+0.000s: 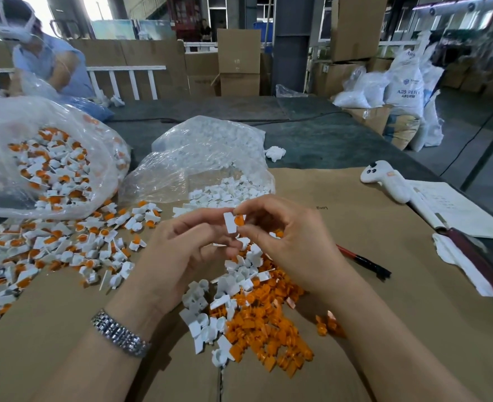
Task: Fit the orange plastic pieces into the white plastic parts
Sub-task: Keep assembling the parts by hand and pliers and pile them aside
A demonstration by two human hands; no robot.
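A white plastic part (229,222) with an orange piece (239,219) against its side is held up between both hands, above the cardboard-covered desk (370,242). The left hand (181,250) pinches the white part; the right hand (286,242) pinches the orange piece. Below lie a loose orange pile (268,329) and white parts (201,317). Assembled pieces (65,245) spread left, beside clear bags (204,152).

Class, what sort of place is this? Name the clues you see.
Probably a factory or warehouse assembly bench: stacked cardboard boxes, resin sacks, and a bag of finished parts.
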